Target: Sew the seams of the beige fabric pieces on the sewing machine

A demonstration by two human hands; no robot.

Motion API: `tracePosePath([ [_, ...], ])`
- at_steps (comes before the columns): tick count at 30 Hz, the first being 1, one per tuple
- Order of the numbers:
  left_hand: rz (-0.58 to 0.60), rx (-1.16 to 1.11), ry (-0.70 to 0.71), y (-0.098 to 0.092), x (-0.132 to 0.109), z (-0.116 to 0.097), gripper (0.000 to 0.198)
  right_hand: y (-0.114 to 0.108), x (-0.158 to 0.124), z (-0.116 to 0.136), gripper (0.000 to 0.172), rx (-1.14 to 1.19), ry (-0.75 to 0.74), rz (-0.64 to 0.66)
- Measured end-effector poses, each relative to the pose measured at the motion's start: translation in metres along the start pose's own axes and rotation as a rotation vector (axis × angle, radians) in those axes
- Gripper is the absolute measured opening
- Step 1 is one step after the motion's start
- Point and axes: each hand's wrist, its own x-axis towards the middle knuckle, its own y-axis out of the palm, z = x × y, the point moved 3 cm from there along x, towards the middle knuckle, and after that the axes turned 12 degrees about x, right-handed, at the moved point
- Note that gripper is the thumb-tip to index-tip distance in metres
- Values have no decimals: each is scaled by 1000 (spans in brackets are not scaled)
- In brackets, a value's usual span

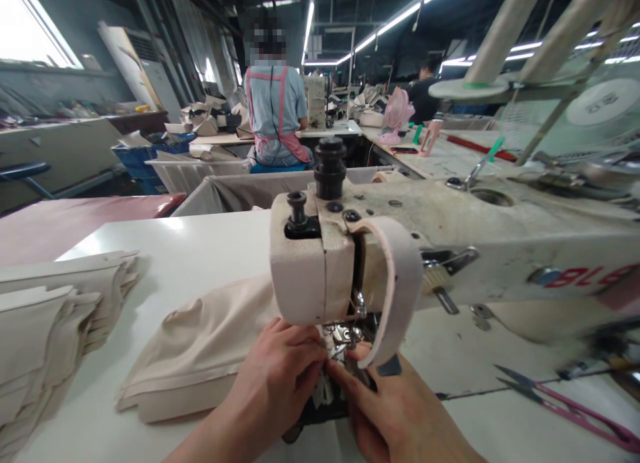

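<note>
- Head view: a worn cream sewing machine (320, 263) fills the middle, its head at the centre and its arm running off toward 3 o'clock.
- The left hand (280, 376) comes in from 7 o'clock. Its fingers (313, 363) are curled, the tips pressed together at the small work under the presser foot (345, 333); whether they actually pinch something is hidden by the machine head.
- The right hand (395, 410) comes in from 5 o'clock. Its forefinger and thumb reach toward 11 o'clock and meet the left fingertips just below the foot; the other fingers are folded under, and the grip cannot be made out.
- A beige fabric piece (200, 350) lies flat on the white table (200, 250), stretching from the needle area toward 9 o'clock; its near end runs under the left hand's fingers.
- A curved pink strap (400, 283) hangs from the machine head, arching down at 1 o'clock of the right hand, its lower end just above that hand's knuckles.
- At 9 o'clock a stack of cut pieces (55, 323) rests at the table edge, well apart from the hands.
- At 4 o'clock pink-handled snips (560, 400) lie on the table.
- At 12 o'clock a person in a pink apron (275, 110) sits with their back to the camera.
</note>
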Motion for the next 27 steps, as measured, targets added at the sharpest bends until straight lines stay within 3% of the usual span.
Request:
tracePosePath([
  [9, 18, -132, 19, 1, 4, 10, 19, 6, -5, -4, 42, -79, 2, 11],
  [16, -106, -76, 22, 4, -1, 8, 16, 0, -5, -4, 46, 1, -10, -25],
  [20, -123, -106, 61, 3, -1, 8, 15, -6, -7, -3, 58, 10, 43, -71],
  [27, -116, -110, 64, 3, 2, 7, 16, -9, 1, -1, 58, 7, 126, 7],
])
